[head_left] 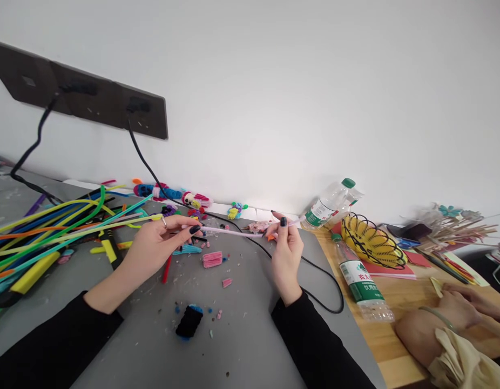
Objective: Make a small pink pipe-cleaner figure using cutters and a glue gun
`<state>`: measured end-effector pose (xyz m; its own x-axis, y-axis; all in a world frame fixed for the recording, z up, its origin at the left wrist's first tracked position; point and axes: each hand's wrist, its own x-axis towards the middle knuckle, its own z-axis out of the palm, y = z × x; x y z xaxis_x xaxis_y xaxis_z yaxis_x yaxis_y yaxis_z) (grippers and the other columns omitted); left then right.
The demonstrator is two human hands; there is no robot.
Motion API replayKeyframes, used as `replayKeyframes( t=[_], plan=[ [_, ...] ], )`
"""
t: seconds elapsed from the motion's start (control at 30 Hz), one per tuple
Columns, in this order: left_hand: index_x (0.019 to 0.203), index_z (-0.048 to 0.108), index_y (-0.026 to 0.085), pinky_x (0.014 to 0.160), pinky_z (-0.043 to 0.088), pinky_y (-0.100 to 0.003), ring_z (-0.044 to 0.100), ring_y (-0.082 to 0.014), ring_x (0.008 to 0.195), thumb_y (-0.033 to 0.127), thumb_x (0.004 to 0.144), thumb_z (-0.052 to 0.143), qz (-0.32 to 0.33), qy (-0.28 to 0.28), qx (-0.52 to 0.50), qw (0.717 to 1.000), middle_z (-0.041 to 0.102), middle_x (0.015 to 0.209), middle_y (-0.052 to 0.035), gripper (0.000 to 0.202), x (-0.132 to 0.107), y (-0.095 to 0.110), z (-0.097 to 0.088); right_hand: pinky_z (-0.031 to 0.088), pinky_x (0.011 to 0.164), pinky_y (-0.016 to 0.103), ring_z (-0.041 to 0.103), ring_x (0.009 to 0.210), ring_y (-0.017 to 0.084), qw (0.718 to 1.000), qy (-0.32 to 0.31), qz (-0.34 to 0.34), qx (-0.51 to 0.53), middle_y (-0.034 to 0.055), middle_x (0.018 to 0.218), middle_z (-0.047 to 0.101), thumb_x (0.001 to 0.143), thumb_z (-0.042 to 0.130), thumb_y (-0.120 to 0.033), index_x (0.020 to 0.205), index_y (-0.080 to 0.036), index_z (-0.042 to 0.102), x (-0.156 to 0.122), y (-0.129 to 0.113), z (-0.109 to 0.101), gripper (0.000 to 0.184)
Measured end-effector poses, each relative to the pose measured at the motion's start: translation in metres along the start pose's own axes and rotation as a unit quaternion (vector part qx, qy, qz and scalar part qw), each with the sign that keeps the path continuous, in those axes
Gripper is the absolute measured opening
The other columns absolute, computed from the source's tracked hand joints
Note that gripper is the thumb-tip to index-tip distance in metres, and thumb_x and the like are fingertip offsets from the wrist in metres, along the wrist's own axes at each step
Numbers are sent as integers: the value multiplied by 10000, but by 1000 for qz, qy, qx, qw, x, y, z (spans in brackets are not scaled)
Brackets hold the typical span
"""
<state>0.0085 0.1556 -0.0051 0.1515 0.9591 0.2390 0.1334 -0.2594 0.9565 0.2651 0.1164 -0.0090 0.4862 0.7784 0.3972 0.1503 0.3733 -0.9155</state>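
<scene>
A pale pink pipe cleaner point(229, 232) stretches level above the grey mat. One end is pinched between thumb and forefinger of my left hand point(163, 240); farther along, my right hand point(287, 248) pinches it too, and its tip sticks out to the right. Below it on the mat lie a pink bundle of short pipe cleaner pieces point(212, 259), a smaller pink piece point(227, 282) and a light blue bundle point(187, 249). Nearer to me sits a black fuzzy bundle point(189, 321) with blue showing at its edges.
Many coloured pipe cleaners point(51, 232) and yellow-handled pliers point(35, 273) lie at left. Small fuzzy figures point(159, 192) line the wall. A black cable point(250, 240) crosses the mat. Right are water bottles point(361, 286), a yellow basket point(369, 243) and another person's hands point(463, 305).
</scene>
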Motion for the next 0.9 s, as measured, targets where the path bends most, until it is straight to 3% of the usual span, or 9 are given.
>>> replayKeyframes(
  t=[0.1,0.2,0.37,0.53,0.63,0.9],
  plan=[
    [860,840,216,511,545,-275,730,-244,648,439,730,843,-3,-35,-74,997,808,755,-93,259,-4,3,8,470,589,266,560,550,121,995,-72,-61,-41,-68,627,548,1035,522,-503,1085,-225,581,-10,-2,4,288],
    [835,845,228,480,539,-272,684,-211,571,480,761,828,8,-49,-74,996,798,727,-89,264,-8,4,15,387,499,232,488,462,99,981,-144,-108,-76,-82,588,528,1061,485,-421,975,-243,515,-20,-1,7,200],
    [788,829,257,441,511,-242,644,-172,597,436,822,792,94,-36,-53,994,764,829,-69,185,-14,7,22,421,554,236,542,575,120,937,-243,-202,-150,-16,673,603,1057,477,-275,864,-231,537,-32,-7,11,208],
    [802,839,275,551,605,-246,727,-188,720,261,828,770,135,-4,-52,989,795,884,-52,75,-18,5,26,390,557,223,494,567,106,921,-271,-236,-148,-33,682,594,1020,515,-166,872,-224,556,-39,-14,16,164],
    [843,851,274,626,641,-264,763,-202,775,175,802,765,138,7,-65,988,820,889,-48,137,-20,3,28,379,555,221,492,573,105,919,-283,-232,-147,-30,692,604,1004,519,-141,890,-217,575,-40,-15,17,149],
    [799,841,257,567,635,-260,746,-195,692,159,757,782,123,12,-110,986,810,785,-38,121,-23,15,33,355,537,230,463,544,106,922,-295,-194,-161,-40,648,563,1015,509,-190,900,-219,589,-41,-18,16,143]
  ],
)
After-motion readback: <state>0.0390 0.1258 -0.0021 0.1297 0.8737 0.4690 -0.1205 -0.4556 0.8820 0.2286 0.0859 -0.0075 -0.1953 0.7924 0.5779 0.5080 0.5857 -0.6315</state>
